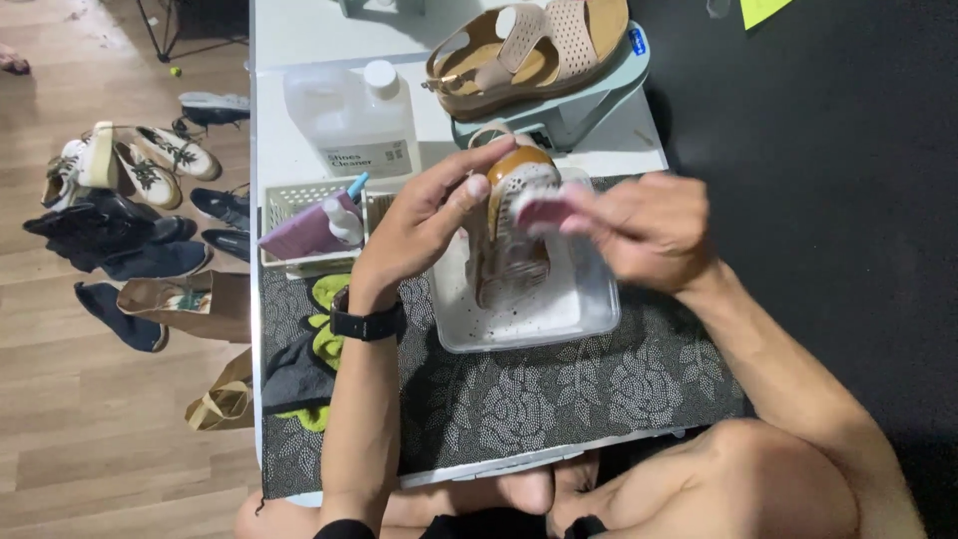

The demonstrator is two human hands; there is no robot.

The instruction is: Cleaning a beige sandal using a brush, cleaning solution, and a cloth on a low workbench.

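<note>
The white tabletop [299, 40] is ending at its left edge, where wood floor [90, 429] is opening out, though a scatter of shoes [140, 210] and two paper bags [190, 304] are taking up room there. On the right, a dark floor is lying open beside the tabletop. A patterned mat [559, 389] is covering the near part and hanging over the near edge.

At the far left a clear jug [349, 120] with a white cap is standing, a white rectangular label on its near face. Just near it a slotted basket [299, 205] is holding a mauve bottle [309, 230] lying on its side. A tan sandal [529, 50] is resting on a pale blue stand [589, 100] at the far middle.

The left hand [424, 225] is gripping a second sandal [509, 230], fingers [469, 190] curled round its left side and the thumb on its upper. The sandal is being held upright over a clear tray [539, 309] (speckled with dirt) on the mat. The right hand [649, 230] is pinching a pink brush [544, 210] against the sandal's upper, fingers pressed together; the motion is blurring them. A black watch [367, 321] is sitting on the left wrist.
</note>
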